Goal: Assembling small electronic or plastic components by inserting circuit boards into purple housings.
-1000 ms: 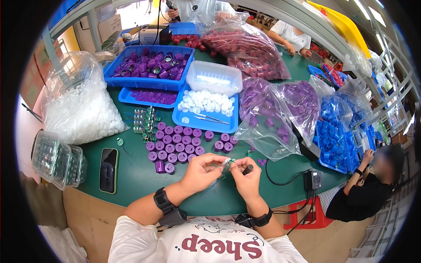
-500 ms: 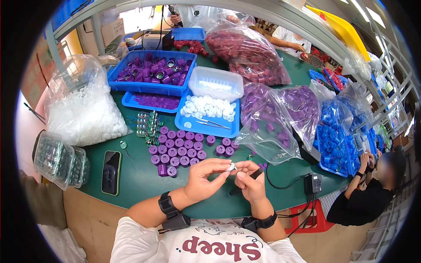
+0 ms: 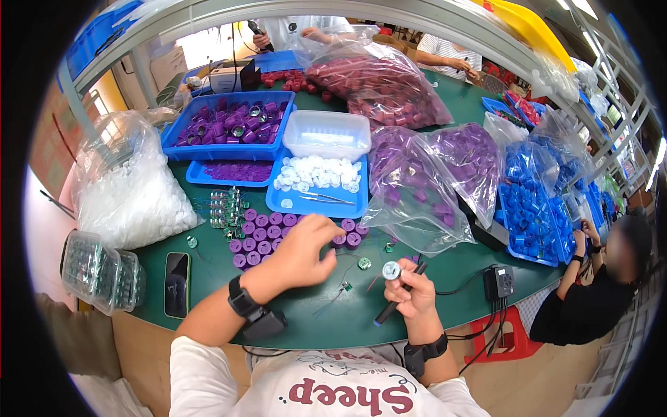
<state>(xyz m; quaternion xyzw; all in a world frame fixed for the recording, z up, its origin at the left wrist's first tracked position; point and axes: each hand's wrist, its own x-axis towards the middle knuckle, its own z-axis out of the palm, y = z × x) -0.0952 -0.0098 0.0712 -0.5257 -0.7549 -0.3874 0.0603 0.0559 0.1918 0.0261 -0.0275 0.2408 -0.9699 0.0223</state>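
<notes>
My right hand (image 3: 415, 295) is closed around a slim black pen-shaped tool (image 3: 384, 314) with a blue end. Between its thumb and fingers it also grips a small round silver-white disc (image 3: 391, 270). My left hand (image 3: 306, 251) is over rows of purple cylindrical caps (image 3: 262, 234) that stand on the green table, and hides some of them. Its thumb is apart from the bent fingers, whose tips are beside a purple cap (image 3: 338, 239). Small green circuit boards with thin wires, among them a round one (image 3: 364, 263), lie between my hands.
Beyond the caps are blue trays of white discs (image 3: 316, 172) and purple parts (image 3: 233, 121). Clear bags of purple (image 3: 410, 174), red (image 3: 375, 83) and white pieces (image 3: 139, 194) surround them. A phone (image 3: 177, 285) lies left; a black power box (image 3: 499, 283) sits right. Other people work nearby.
My hands were together, pinching a small white piece; now they are apart. The left has moved away toward the purple caps, while the right keeps the black tool and now shows the disc.
</notes>
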